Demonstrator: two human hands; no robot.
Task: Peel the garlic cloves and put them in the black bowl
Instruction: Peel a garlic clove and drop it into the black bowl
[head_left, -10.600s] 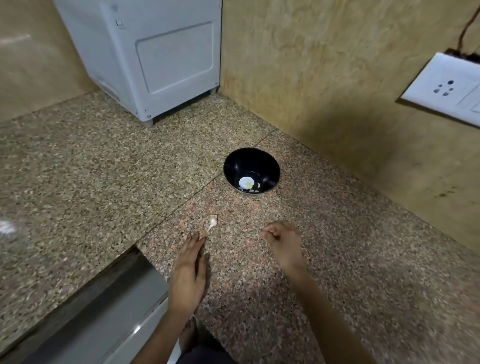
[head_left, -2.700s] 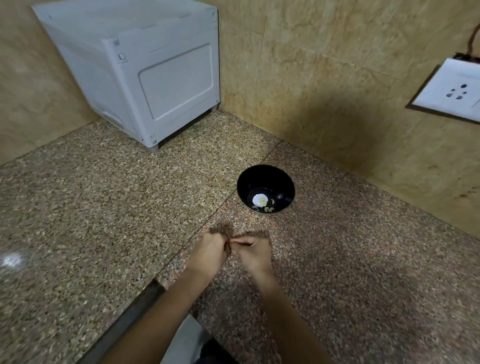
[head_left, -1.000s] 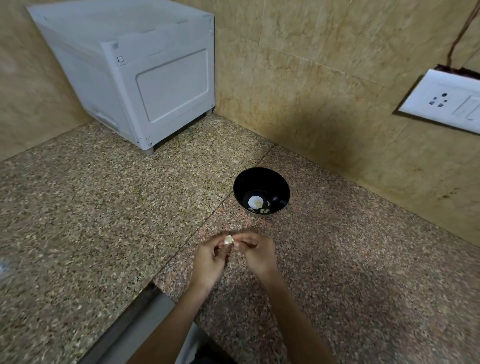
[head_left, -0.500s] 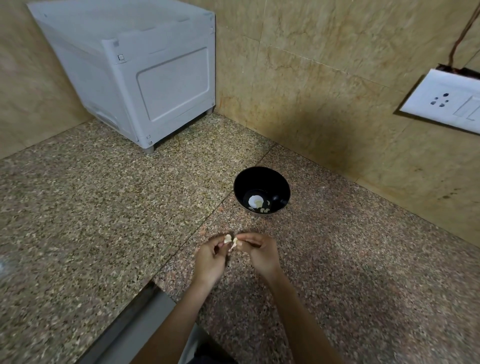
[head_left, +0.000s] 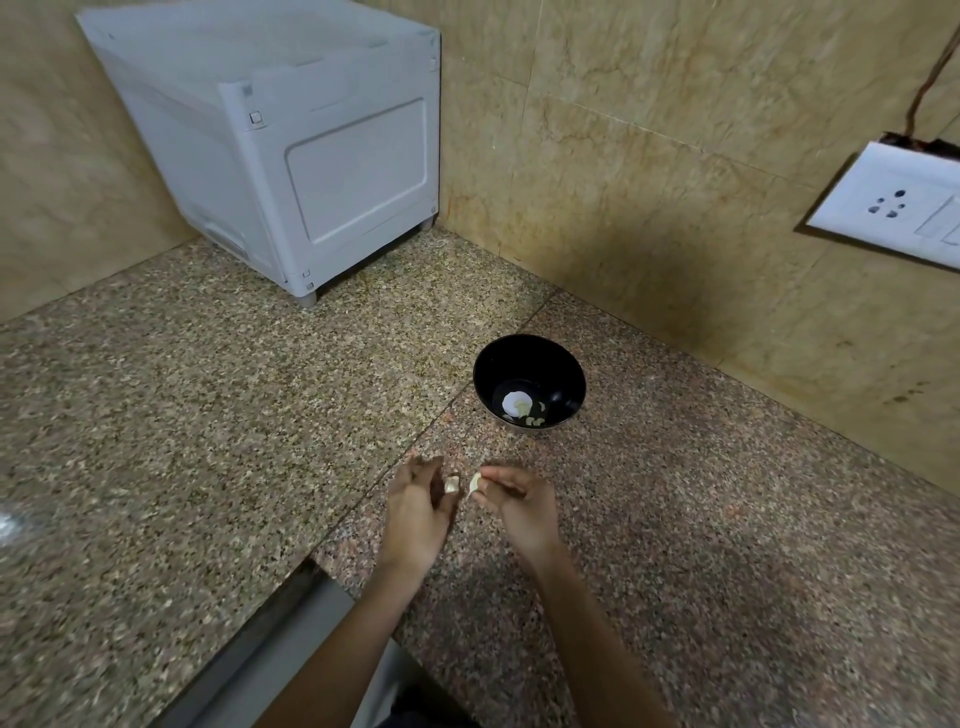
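The black bowl (head_left: 530, 382) stands on the granite counter near the wall corner, with a few pale garlic pieces and a bright reflection at its bottom. Just in front of it, my left hand (head_left: 418, 512) pinches a small pale garlic piece (head_left: 451, 485) at its fingertips. My right hand (head_left: 519, 506) pinches another pale garlic piece (head_left: 475, 483) between thumb and forefinger. The two pieces sit a small gap apart, above the counter. I cannot tell which piece is clove and which is skin.
A white box-shaped appliance (head_left: 291, 156) stands at the back left corner. Tiled walls close the back and right, with a white socket plate (head_left: 898, 208) on the right wall. A metal sink edge (head_left: 270, 639) lies at the lower left.
My hands were pressed together on one garlic clove; now they have drawn slightly apart, each holding a separate pale piece. The bowl has not moved.
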